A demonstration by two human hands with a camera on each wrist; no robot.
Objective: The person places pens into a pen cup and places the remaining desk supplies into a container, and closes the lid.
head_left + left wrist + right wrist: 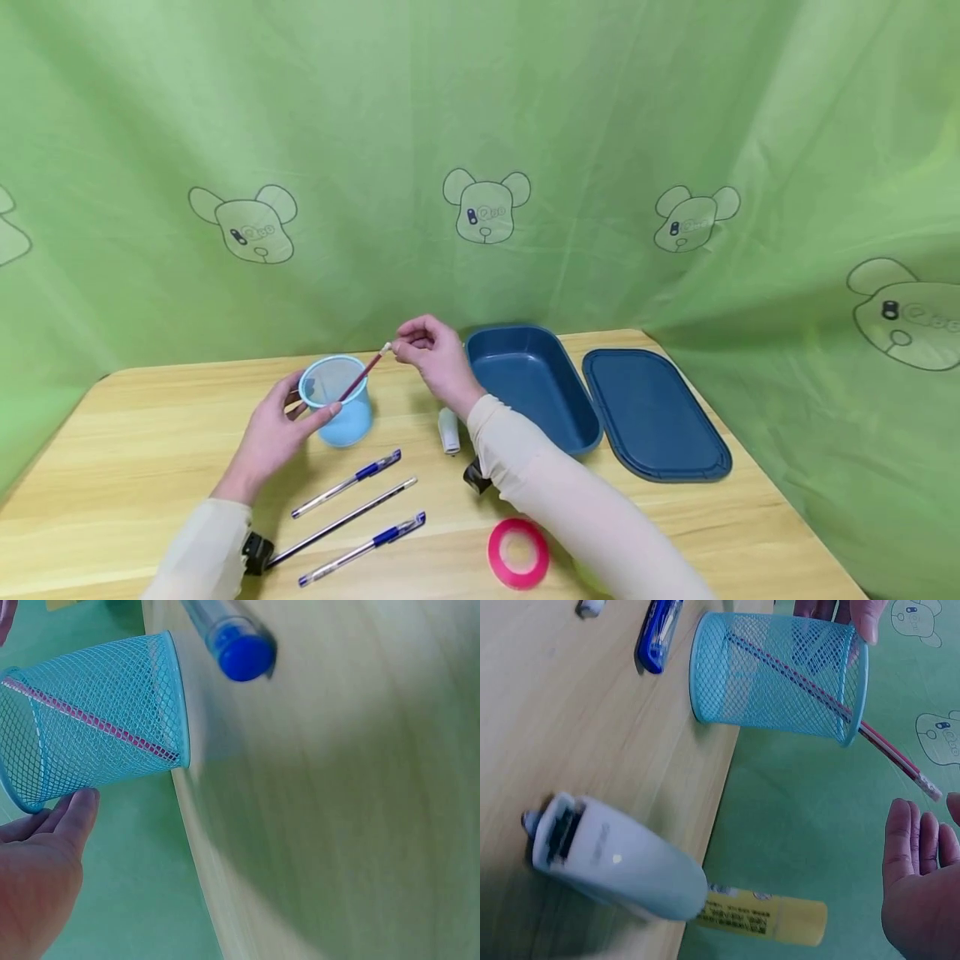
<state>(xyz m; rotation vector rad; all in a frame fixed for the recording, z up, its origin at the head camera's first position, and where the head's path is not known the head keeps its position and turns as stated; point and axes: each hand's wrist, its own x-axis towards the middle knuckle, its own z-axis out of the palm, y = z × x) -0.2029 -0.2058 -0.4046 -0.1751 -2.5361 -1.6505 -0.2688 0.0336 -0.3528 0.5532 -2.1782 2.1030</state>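
A light blue mesh pen cup [347,421] stands on the table, and my left hand [273,433] grips it near the rim, thumb on the near side. A red-striped pencil [365,375] leans inside the cup, its white eraser end sticking out over the rim toward the right. Just beyond that eraser is my right hand [435,354]. In the right wrist view, the right hand's fingers [900,836] are extended, with a small gap between them and the pencil [900,760]. Two blue pens [367,471] and a dark pencil [345,521] lie in front of the cup.
A pale stapler [622,855] and a yellow glue stick [765,915] stand near the right hand. A dark blue box [517,375] and its lid [660,417] are at the right. A pink tape roll [517,553] lies in front, beside the right forearm. A green curtain [480,100] hangs behind.
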